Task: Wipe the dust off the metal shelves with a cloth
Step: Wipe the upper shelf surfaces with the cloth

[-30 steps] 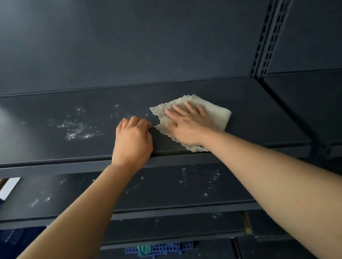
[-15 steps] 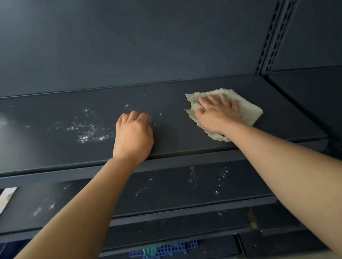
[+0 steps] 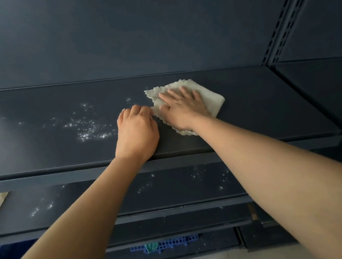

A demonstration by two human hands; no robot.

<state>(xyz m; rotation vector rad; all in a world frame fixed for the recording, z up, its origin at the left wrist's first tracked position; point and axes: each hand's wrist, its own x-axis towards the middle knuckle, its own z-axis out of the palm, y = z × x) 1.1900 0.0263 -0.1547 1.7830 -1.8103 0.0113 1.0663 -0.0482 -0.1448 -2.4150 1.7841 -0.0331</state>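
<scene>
Where cloth [image 3: 211, 101] sits: flat on top shelf [image 3: 252, 104], mid-depth, under R hand.
R hand [image 3: 182, 110]: fingers straight, spread, pressing cloth down.
L hand [image 3: 136, 132]: fingers curled, holding nothing; rests on shelf nr front edge, just beside cloth.
Dust [image 3: 88, 129]: white specks left of L hand; more on lower shelf [image 3: 87, 202].

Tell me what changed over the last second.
The right hand, pressing flat on the cloth, slid it right along the upper shelf, away from the left hand, then back left until the cloth lies beside it. The left hand stayed curled, resting near the front edge; the dust patch to its left remains unwiped.
</scene>
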